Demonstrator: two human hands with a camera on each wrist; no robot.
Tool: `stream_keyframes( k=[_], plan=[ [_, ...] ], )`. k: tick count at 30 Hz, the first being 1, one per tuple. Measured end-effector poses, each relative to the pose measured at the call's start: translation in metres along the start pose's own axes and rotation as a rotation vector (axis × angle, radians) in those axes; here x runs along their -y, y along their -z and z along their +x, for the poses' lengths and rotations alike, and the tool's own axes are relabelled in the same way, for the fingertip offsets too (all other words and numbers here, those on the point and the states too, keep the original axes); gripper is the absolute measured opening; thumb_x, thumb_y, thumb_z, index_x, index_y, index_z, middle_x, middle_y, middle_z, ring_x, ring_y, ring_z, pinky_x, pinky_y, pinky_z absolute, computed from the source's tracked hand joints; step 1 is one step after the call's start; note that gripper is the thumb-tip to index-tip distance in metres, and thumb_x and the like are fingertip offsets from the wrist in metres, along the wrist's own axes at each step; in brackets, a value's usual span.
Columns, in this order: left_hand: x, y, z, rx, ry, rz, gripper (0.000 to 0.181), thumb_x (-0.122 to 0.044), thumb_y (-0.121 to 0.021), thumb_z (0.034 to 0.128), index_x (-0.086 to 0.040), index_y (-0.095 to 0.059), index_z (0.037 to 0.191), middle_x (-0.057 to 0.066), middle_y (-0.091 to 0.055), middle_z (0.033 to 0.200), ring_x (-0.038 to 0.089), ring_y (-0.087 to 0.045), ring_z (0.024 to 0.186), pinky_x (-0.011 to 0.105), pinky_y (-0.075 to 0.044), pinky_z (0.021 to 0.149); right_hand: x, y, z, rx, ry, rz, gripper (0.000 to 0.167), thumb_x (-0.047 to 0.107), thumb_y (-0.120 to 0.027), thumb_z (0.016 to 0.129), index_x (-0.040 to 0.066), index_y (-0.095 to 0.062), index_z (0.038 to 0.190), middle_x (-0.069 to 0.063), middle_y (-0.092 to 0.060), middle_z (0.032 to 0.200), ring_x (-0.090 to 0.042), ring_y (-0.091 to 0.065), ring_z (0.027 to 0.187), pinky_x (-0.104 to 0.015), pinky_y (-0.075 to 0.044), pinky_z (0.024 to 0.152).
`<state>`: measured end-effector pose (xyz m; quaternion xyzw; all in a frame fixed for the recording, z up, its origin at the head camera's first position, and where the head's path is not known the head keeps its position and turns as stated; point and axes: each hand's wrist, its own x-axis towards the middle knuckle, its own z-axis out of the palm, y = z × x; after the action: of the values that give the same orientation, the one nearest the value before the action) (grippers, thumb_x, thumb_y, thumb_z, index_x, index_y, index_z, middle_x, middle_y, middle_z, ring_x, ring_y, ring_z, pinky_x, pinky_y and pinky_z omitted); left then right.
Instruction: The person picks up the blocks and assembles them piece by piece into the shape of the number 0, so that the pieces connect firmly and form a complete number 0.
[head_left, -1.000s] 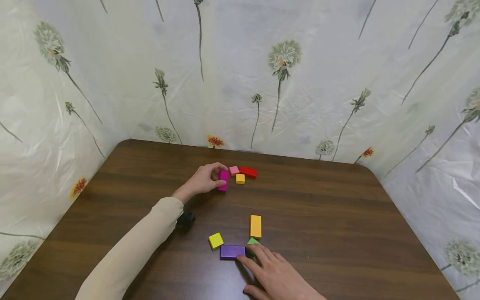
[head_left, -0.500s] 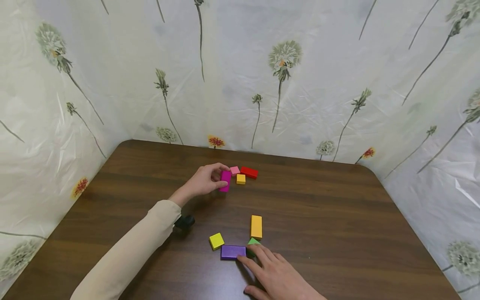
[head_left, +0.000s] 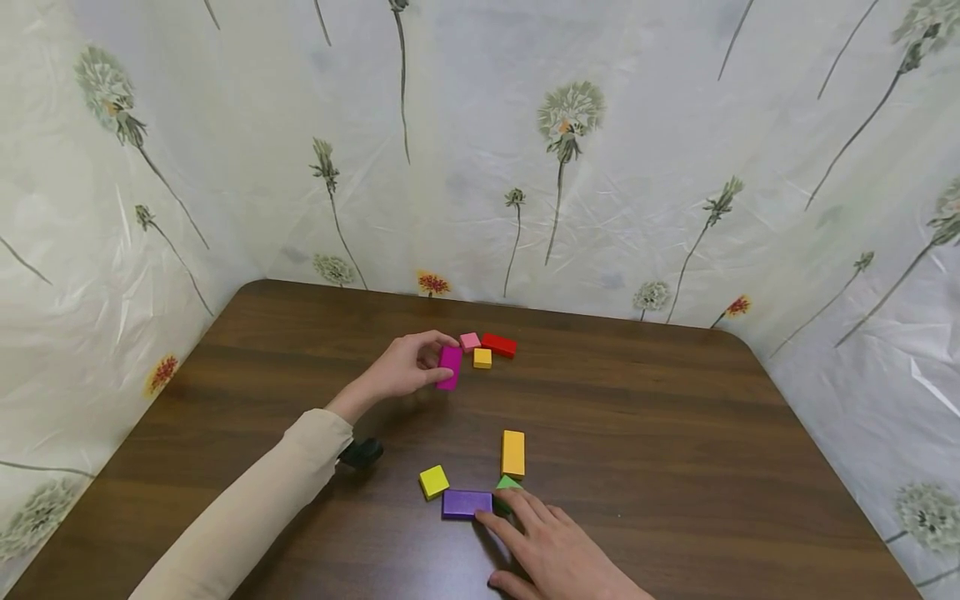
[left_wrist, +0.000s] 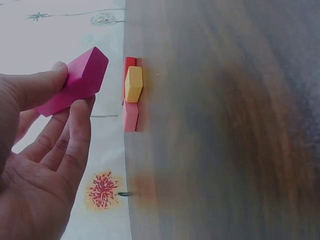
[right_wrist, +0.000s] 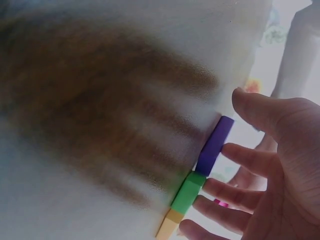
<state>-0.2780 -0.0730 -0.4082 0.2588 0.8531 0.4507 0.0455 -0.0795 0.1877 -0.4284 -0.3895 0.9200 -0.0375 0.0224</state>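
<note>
Pinching the magenta block (head_left: 452, 361) between thumb and fingers, the left hand (head_left: 403, 367) has it at three o'clock in the head view; the right hand (head_left: 551, 546), fingers outstretched, touches the purple block (head_left: 465, 503) at ten o'clock.

On our left arm we see a long, plain, cream-coloured fabric sleeve (head_left: 251, 504), between seven and eight o'clock in the head view, softly creased and ending in a loose cuff. At the cuff's four o'clock, a small black, round-ended piece (head_left: 363, 453) juts out; we cannot tell its material. Our left hand (head_left: 401, 365) and right hand (head_left: 558, 550), at five o'clock, are bare.
</note>
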Motion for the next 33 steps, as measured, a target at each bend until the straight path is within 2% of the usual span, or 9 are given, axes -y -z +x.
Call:
stream_keyframes(
  k=[7, 16, 33],
  plan=[
    [-0.001, 0.002, -0.011, 0.009, -0.024, -0.005, 0.039, -0.012, -0.073, 0.0887, -0.01, -0.06, 0.126, 0.004, -0.066, 0.101, 0.017, -0.064, 0.087, 0.035, -0.052, 0.08, 0.0, 0.0, 0.0, 0.002, -0.009, 0.006, 0.061, 0.057, -0.053, 0.095, 0.02, -0.048, 0.144, -0.009, -0.046, 0.139, -0.026, -0.051, 0.121, -0.045, -0.051, 0.085],
    [0.005, 0.004, -0.024, 0.018, -0.002, -0.03, 0.04, -0.01, -0.075, 0.0869, -0.009, -0.061, 0.124, 0.007, -0.065, 0.105, 0.02, -0.064, 0.087, 0.033, -0.053, 0.074, 0.0, 0.001, 0.001, 0.03, -0.019, 0.016, 0.063, 0.06, -0.05, 0.095, 0.021, -0.047, 0.144, -0.009, -0.046, 0.139, -0.026, -0.05, 0.123, -0.046, -0.051, 0.087],
    [0.017, 0.003, -0.038, 0.112, 0.047, -0.104, 0.04, -0.011, -0.077, 0.0851, -0.005, -0.06, 0.12, 0.009, -0.063, 0.103, 0.021, -0.067, 0.087, 0.032, -0.055, 0.072, 0.002, 0.002, 0.0, 0.047, -0.036, 0.011, 0.063, 0.06, -0.049, 0.095, 0.023, -0.045, 0.146, -0.008, -0.046, 0.138, -0.025, -0.05, 0.122, -0.047, -0.05, 0.087]
  ],
)
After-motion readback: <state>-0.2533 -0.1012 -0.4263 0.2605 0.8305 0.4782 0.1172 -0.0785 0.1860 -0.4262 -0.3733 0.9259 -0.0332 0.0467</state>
